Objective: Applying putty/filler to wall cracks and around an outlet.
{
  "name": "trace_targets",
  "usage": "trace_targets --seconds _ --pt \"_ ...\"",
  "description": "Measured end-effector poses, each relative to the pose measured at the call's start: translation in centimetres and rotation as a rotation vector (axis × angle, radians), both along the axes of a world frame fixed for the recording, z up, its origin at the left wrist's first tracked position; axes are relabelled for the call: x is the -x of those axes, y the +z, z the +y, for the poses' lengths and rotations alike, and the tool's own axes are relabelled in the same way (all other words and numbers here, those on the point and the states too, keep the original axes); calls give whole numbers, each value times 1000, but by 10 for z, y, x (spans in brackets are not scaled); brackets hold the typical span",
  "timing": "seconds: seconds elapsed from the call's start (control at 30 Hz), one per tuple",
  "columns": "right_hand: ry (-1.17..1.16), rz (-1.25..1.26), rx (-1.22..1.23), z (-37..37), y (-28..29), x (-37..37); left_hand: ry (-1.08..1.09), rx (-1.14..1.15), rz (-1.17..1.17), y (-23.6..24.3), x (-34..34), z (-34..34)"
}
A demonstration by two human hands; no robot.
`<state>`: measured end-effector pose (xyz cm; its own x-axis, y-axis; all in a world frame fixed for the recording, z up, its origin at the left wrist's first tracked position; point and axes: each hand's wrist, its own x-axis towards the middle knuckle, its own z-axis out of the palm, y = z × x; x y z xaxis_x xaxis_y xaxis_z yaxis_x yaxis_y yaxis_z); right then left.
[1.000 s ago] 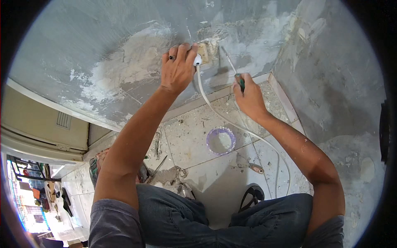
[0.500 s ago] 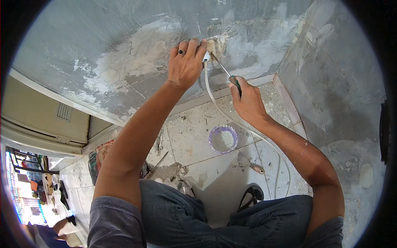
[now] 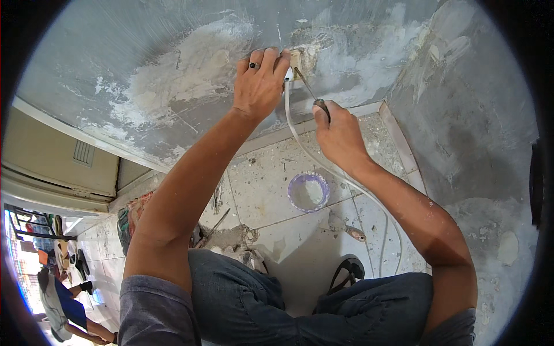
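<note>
My left hand (image 3: 259, 86), a dark-stoned ring on one finger, is closed on a white electrical fitting (image 3: 288, 75) at the wall; most of the fitting is hidden by the fingers. From its underside a white cable (image 3: 299, 140) curves down past my right forearm to the floor. In my right hand (image 3: 341, 134) is a screwdriver (image 3: 307, 86), gripped by its dark handle. The shaft slants up and left, its tip at the edge of a cream wall box (image 3: 296, 59), just right of the fitting. Whether the tip touches a screw is too small to tell.
A purple-rimmed tub (image 3: 309, 192) of pale material stands on the tiled floor. Right of it lies a putty knife (image 3: 354, 233). Rubble (image 3: 234, 237) is heaped near my left knee. Walls meet in a corner at right. Another person (image 3: 63, 303) is at the far left.
My right hand has shifted slightly up and left, and the screwdriver stands steeper. The left hand stays on the fitting. The other person shows more fully at the lower left.
</note>
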<state>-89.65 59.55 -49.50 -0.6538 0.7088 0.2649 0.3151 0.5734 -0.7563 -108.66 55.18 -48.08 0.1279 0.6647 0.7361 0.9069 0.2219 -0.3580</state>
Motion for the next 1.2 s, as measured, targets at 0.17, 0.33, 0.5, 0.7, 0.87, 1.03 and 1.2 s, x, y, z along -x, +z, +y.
trace_targets --seconds 0.17,0.33,0.5,0.7,0.87,1.03,1.2 --pt "38 242 1093 -12 26 5 50 78 -43 6 -1 -1" --pt "182 429 1525 9 17 -6 -133 84 -371 -3 -31 -35" --pt "233 430 1484 4 17 -1 -281 341 -1812 -25 -75 -26" --pt "210 430 1388 3 19 -4 -447 -42 -2586 -4 -80 -2" --pt "179 417 1294 -7 26 1 -205 -86 -2502 6 -71 13" --pt "45 11 64 17 2 -14 -157 -158 -2492 15 -85 22" --pt "-26 -107 -41 3 4 2 -154 -133 -2394 9 -82 19"
